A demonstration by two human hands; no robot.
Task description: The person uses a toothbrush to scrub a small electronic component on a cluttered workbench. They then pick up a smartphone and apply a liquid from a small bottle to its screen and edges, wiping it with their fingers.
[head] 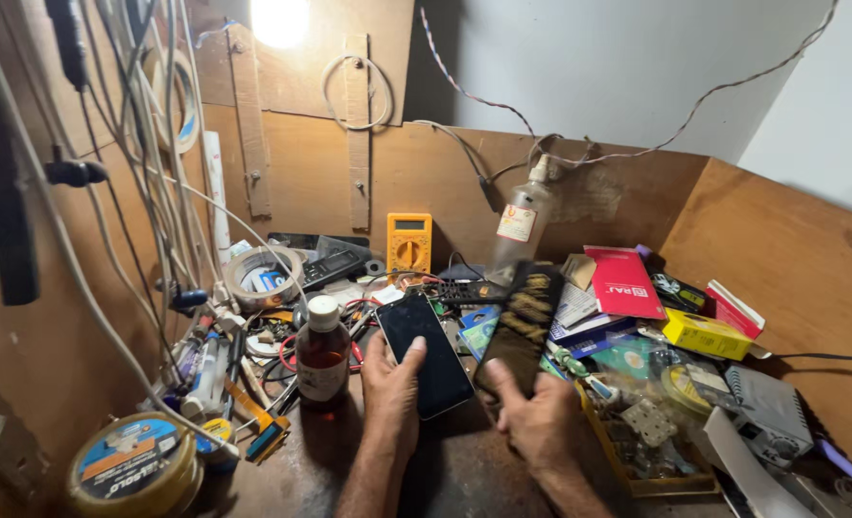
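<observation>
The left hand (392, 388) is closing loosely around the near left edge of a flat black glass-fronted smartphone (424, 353), thumb lying across the dark screen and the other fingers tucked behind, so the slab is tilting up off the worn dark workbench top (464, 475) near the middle of the scene. Just to its right, the right hand (539, 422) is pinching the near end of a black phone back cover with gold markings (525, 326), thumb on the patterned face and fingers curled beneath. The two pieces are standing close together without touching. The phone is looking stiff, smooth and likely slippery, with a glass face that would probably crack if knocked; gripping it by the long side edges seems safest. The cover is appearing thin and light, likely flexing a little, so holding it at the rim rather than the middle seems wise. To the left, a small brown glass bottle with a white cap (323, 347) is standing upright near the phone, and a yellow digital multimeter (408, 242) is leaning against the far wooden wall.
</observation>
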